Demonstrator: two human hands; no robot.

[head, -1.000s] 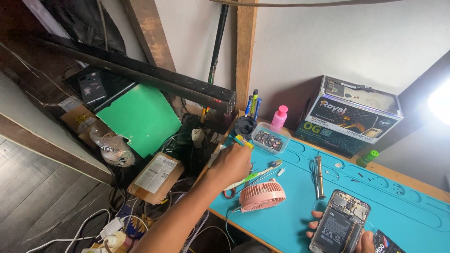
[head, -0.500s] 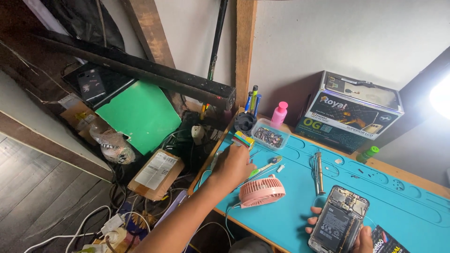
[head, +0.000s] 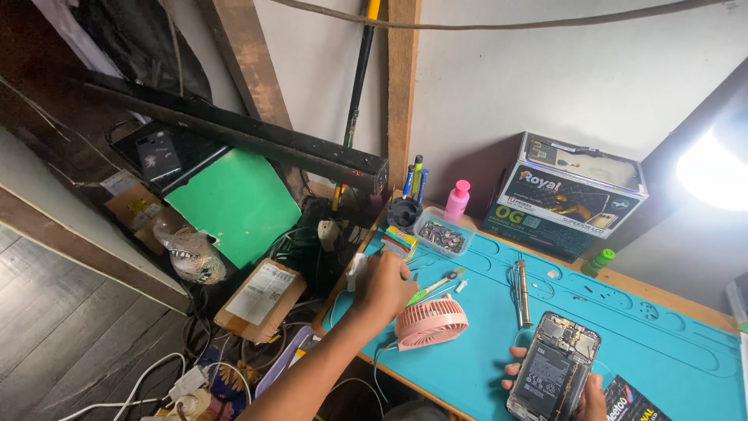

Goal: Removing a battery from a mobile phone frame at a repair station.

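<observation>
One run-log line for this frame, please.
left hand: over blue work mat, beside pink handheld fan | right hand: grip on opened black smartphone | view: head

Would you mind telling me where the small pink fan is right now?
In the head view, the pink fan lies on the blue work mat near its front left edge, just right of the left hand and left of the opened phone.

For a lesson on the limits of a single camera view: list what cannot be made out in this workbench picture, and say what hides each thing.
Head view only:
- Left hand: its fingers are turned away, so any grasp is hidden.
- Right hand: cut off by the bottom edge and covered by the opened phone.
- Clear tray: its small parts are too small to identify.
- Far right of the blue mat: washed out by lamp glare.
</observation>
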